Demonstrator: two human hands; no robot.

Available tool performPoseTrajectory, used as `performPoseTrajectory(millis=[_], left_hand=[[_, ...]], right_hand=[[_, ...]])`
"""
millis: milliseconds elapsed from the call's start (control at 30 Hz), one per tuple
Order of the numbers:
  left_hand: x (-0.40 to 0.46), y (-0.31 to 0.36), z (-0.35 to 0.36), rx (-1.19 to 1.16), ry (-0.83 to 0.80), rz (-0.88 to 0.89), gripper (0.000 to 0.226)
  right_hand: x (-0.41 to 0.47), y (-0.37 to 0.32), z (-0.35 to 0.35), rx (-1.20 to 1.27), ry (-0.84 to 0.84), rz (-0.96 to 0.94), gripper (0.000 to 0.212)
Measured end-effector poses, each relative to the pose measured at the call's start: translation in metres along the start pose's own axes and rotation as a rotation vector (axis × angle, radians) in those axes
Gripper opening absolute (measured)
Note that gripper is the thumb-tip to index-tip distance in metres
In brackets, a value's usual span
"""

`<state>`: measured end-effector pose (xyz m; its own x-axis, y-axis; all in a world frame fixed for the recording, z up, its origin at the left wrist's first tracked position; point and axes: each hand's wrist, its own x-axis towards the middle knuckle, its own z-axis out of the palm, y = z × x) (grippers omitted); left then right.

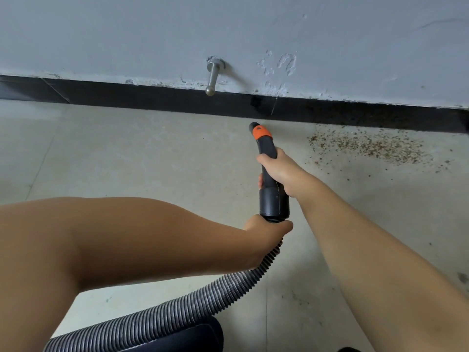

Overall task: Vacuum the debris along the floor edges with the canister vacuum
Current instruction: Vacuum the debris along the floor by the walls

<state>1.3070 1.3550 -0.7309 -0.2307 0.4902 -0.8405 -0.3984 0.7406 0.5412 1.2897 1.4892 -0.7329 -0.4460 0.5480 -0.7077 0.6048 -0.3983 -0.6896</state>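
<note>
A black vacuum handle [269, 171] with an orange collar [262, 132] is pointing at the dark baseboard [152, 100], its tip hanging near the floor [127, 161]. Brown debris [368, 147] is lying well to its right, along the edge. The right hand [278, 166] is gripping the handle, fingers wrapped around it. The left hand [265, 231] is clasping the ribbed hose [177, 308] just below the cuff. The vacuum body [203, 334] is being cut off by the bottom edge.
</note>
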Motion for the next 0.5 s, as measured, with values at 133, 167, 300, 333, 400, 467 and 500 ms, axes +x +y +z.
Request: performPoseTrajectory(millis=[133, 167, 300, 333, 400, 467, 500], left_hand=[[-0.026, -0.022, 0.016, 0.054, -0.129, -0.065, 0.018], [-0.032, -0.027, 0.019, 0.067, -0.154, -0.082, 0.019], [-0.051, -0.042, 0.032, 0.138, -0.231, -0.146, 0.023], [-0.053, -0.043, 0.036, 0.162, -0.246, -0.152, 0.023], [-0.055, -0.042, 0.046, 0.213, -0.274, -0.15, 0.024], [-0.052, -0.037, 0.057, 0.259, -0.297, -0.135, 0.023], [-0.051, -0.035, 0.063, 0.271, -0.302, -0.124, 0.023]], right_hand=[[-0.038, 0.034, -0.017, 0.054, 0.077, 0.018, 0.028], [-0.047, 0.042, -0.021, 0.091, 0.094, 0.025, 0.028], [-0.076, 0.066, -0.036, 0.175, 0.108, 0.077, 0.026], [-0.08, 0.071, -0.041, 0.193, 0.12, 0.088, 0.026], [-0.086, 0.08, -0.054, 0.246, 0.179, 0.109, 0.027], [-0.087, 0.087, -0.07, 0.288, 0.249, 0.124, 0.029], [-0.086, 0.089, -0.078, 0.305, 0.273, 0.126, 0.03]])
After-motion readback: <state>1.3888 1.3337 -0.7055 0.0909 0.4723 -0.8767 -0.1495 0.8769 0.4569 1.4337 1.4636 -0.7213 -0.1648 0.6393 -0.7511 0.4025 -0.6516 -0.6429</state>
